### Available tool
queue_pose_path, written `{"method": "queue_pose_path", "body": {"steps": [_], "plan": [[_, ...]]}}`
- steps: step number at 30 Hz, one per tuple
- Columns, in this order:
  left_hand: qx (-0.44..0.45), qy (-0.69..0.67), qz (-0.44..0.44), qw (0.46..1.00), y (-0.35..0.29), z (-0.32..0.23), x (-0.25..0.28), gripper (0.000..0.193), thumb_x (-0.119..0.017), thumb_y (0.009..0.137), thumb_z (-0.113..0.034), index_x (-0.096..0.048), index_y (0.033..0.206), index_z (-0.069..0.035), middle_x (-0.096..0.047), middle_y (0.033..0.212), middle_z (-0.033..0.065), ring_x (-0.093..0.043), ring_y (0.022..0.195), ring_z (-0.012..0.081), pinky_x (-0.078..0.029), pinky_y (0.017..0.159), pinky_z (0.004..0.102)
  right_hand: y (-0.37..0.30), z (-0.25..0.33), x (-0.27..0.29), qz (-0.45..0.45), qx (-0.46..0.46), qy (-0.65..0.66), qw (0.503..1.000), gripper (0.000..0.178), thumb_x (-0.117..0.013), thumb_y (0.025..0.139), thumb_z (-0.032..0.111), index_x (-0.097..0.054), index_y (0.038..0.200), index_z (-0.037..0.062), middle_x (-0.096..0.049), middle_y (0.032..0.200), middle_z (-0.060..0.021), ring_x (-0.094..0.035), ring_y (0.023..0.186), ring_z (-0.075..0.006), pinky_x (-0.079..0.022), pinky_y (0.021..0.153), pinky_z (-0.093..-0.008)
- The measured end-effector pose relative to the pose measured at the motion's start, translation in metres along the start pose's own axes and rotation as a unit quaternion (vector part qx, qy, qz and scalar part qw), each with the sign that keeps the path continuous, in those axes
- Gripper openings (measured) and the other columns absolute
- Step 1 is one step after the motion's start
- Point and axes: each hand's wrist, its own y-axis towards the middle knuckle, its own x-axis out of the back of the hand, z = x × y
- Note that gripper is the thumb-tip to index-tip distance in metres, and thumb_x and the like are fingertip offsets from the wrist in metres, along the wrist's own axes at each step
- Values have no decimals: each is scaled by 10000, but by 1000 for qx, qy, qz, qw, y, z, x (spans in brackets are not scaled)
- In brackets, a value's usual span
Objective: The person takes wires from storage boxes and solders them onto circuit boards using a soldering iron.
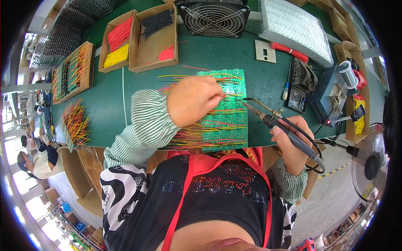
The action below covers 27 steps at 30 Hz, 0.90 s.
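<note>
A panel of green circuit boards (225,119) lies on the bench in front of me, with rows of red, yellow and black wires (188,136) reaching out past its left edge. My left hand (194,100) is over the panel's left part, thumb and fingers pinched on a thin wire whose end is by the boards. My right hand (293,131) is wrapped round the grey handle of a soldering iron (299,144). A thin curved metal feed tube (261,103) runs along the iron. Its tip is over the panel, close to my left fingertips; whether it touches is unclear.
Cardboard trays of red, yellow and black wires (153,58) stand at the back left. Wired boards (75,123) are piled at the left. A fan unit (215,19) stands behind the panel. The blue solder station (326,100) with its spool is at the right, beside a black tray (299,90).
</note>
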Motion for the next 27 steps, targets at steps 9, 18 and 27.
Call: {"method": "queue_pose_path", "body": {"steps": [9,18,27], "plan": [[-10,-1,4,1000,16,-13,-10,103,-616,792,-145,-614,804,-43,-597,772,106,-583,751,289,-464,661,380,-3,-3,5,-18,9,38,999,143,-675,739,34,-578,832,-15,-598,660,-24,-525,547,-44,-415,498,-185],[7,-31,15,999,21,-9,-21,122,-621,784,-155,-609,781,-34,-593,756,102,-579,729,282,-454,636,387,0,-8,5,-8,-1,25,1000,145,-675,740,40,-585,840,-16,-607,673,-22,-537,590,-46,-429,536,-188],[15,-43,28,999,22,-7,-18,114,-620,775,-144,-604,773,-32,-584,736,100,-577,715,279,-457,631,383,3,-11,4,-3,11,5,1000,145,-679,732,34,-585,829,-18,-610,677,-22,-528,593,-36,-428,536,-189]]}}
